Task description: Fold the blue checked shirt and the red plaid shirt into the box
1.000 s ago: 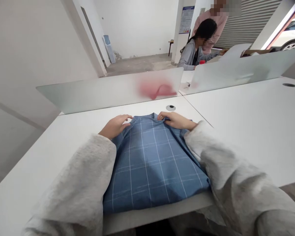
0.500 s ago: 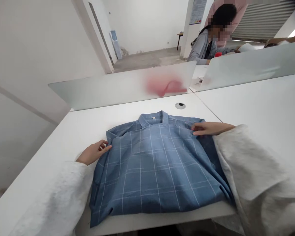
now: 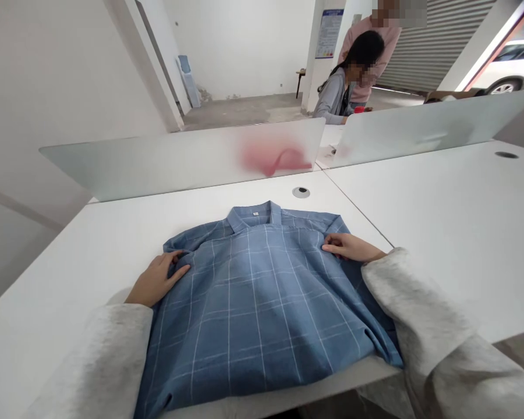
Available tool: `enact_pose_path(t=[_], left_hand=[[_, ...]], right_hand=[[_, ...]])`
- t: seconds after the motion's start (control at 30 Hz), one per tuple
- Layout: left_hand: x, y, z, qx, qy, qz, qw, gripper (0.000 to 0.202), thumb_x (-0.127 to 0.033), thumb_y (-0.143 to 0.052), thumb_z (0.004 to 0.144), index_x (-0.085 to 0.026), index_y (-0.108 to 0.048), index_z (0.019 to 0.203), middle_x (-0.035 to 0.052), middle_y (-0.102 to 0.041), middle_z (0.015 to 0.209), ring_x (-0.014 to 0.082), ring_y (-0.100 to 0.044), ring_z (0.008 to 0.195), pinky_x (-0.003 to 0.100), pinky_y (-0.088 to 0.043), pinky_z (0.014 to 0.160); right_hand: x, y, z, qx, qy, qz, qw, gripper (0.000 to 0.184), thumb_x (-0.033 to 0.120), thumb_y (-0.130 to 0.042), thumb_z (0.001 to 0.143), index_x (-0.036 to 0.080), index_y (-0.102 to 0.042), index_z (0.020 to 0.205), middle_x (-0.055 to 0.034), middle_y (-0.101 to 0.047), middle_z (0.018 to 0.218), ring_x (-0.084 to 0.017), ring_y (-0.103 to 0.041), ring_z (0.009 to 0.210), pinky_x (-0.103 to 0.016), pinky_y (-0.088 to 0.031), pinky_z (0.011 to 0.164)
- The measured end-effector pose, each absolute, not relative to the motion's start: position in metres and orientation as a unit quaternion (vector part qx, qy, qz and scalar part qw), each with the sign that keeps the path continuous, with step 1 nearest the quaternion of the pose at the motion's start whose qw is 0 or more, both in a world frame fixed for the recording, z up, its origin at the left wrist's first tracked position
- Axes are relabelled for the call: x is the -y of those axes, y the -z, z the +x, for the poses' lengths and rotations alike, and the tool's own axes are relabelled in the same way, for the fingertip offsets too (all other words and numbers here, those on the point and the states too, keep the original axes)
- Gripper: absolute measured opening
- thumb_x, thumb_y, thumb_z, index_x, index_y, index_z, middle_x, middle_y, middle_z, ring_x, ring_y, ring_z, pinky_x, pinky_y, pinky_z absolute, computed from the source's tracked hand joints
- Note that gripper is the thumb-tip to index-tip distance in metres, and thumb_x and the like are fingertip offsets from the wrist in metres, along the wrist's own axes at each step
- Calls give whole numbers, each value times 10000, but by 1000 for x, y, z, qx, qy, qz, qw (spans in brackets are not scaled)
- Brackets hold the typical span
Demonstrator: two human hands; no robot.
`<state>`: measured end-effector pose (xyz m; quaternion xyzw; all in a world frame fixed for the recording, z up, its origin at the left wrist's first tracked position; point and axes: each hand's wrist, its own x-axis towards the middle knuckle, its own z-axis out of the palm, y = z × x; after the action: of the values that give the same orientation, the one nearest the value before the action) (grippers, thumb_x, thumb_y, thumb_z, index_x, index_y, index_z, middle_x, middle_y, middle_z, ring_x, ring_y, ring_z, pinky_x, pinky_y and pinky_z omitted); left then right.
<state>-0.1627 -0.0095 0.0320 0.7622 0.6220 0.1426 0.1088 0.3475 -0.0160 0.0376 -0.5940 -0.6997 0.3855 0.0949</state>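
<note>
A blue shirt [image 3: 262,279] with a white windowpane check lies on the white table in front of me, its collar pointing away and its lower part folded up to just below the collar. My left hand [image 3: 159,273] rests on the shirt's left side near the shoulder, thumb and fingers apart. At the right side, below the shoulder, my right hand [image 3: 347,247] has thumb and fingers closed on the upper edge of the folded layer. The sleeves are mostly hidden under the body of the shirt.
Beyond the white table [image 3: 441,215] stands a frosted partition [image 3: 179,163], with a blurred red shape behind it. A round cable hole [image 3: 301,192] is set past the collar. Across the partition are two people, one seated in a grey top [image 3: 332,96] and one standing in pink.
My left hand has moved further onto the shirt's left side. My right hand has shifted inward and closed on the cloth edge. The view has turned slightly to the right.
</note>
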Motion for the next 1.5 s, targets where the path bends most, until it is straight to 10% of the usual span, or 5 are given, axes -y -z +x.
enact_pose_path(t=[0.37,0.73,1.3,1.5], left_hand=[[7,-27,-174,-602,-191,739,236,443,-651,-528,743,-226,-480,625,-1,-505,780,186,-488,733,294,-410,689],[-8,-62,-161,-623,-471,540,314,441,-539,-700,618,-221,-530,872,-72,-538,610,118,-445,603,221,-373,588],[0,-54,-172,-598,-50,630,492,473,-662,-640,652,-218,-486,592,-63,-465,374,119,-419,374,240,-315,417],[3,-62,-169,-617,-279,591,439,522,-686,-606,665,-210,-579,877,-88,-410,479,78,-297,392,216,-245,374]], right_hand=[[13,-22,364,612,-455,-566,312,523,691,-573,681,237,-345,805,71,-395,635,-114,-416,576,-264,-360,557],[-1,-55,365,565,-415,-532,475,446,574,-618,733,267,-382,955,69,-471,638,-105,-418,524,-227,-303,490],[5,-33,387,570,-592,-533,202,534,494,-763,592,184,-624,1004,-46,-685,945,-243,-622,914,-397,-481,857],[-2,-33,385,527,-480,-547,438,415,461,-775,597,231,-499,804,36,-596,735,-160,-573,738,-328,-472,741]])
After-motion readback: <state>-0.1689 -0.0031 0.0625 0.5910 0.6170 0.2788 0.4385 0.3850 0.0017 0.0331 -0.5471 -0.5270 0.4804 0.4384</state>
